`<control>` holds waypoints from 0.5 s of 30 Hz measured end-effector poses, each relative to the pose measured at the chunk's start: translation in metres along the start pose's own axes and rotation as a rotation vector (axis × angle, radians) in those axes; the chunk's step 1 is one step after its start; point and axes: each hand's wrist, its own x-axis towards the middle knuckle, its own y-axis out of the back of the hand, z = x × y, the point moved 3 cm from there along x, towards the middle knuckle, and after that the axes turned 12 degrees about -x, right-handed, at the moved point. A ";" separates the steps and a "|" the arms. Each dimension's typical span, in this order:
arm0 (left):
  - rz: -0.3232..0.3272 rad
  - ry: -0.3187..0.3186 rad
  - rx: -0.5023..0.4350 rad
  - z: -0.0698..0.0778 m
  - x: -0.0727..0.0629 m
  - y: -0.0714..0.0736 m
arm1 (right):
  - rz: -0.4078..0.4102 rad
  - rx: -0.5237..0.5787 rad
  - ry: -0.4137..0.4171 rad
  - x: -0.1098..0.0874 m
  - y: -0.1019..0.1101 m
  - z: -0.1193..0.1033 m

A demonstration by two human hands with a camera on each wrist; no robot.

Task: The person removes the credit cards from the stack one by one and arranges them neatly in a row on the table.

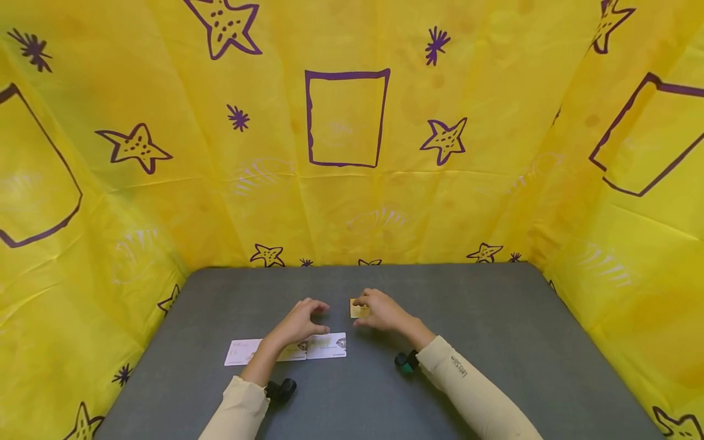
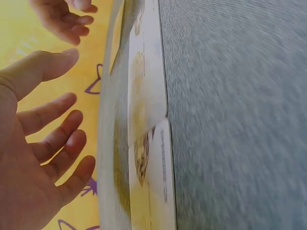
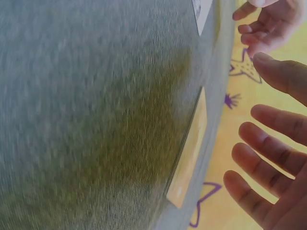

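Note:
Three white printed cards lie in a row on the grey table: a left card (image 1: pixel 238 352), a middle card (image 1: pixel 291 354) partly behind the left forearm, and a right card (image 1: pixel 329 347). My left hand (image 1: pixel 299 322) hovers above this row, fingers spread and loosely bent around nothing. To the right, a small gold card (image 1: pixel 354 310) lies flat on the table. Over its right part is my right hand (image 1: pixel 385 310). In the right wrist view, that hand's relaxed fingers (image 3: pixel 259 163) are apart from the gold card (image 3: pixel 189 155).
A grey table (image 1: pixel 467 379) with rounded far corners fills the lower view. Yellow cloth (image 1: pixel 341 208) with purple starfish and outlines hangs behind it and at both sides. Dark camera straps (image 1: pixel 282 390) sit on both wrists.

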 end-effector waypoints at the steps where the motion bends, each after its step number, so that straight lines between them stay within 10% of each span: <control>1: 0.003 0.000 -0.006 0.001 0.002 -0.001 | 0.008 0.004 -0.005 0.000 0.000 0.002; 15: 0.043 -0.016 -0.101 0.007 0.036 -0.022 | 0.031 0.062 -0.076 0.000 0.005 0.027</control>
